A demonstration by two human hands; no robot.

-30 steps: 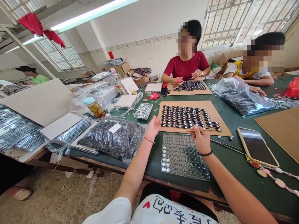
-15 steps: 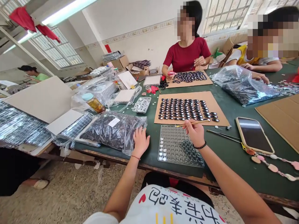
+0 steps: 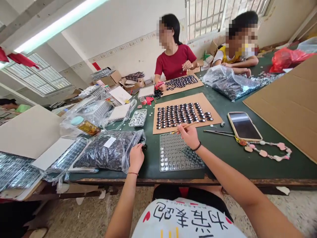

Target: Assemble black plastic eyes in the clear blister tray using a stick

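Note:
My left hand is at the open end of a clear bag of dark pieces, its fingers closed on a small black piece. In my right hand is a thin wooden stick, held above the far edge of a clear tray with round cells. Several white discs sit in the cells at the tray's left side. Just beyond lies a cardboard sheet with rows of black pieces bearing white ovals.
A tub of white discs and a lidded jar stand to the left. Tweezers, a phone and a bead strap lie right. Across the table sits a person in red, beside another person in yellow.
The camera view has turned to the right. My left hand has gone from lying spread on the bag to closing on a black piece at its opening. My right hand still holds the stick.

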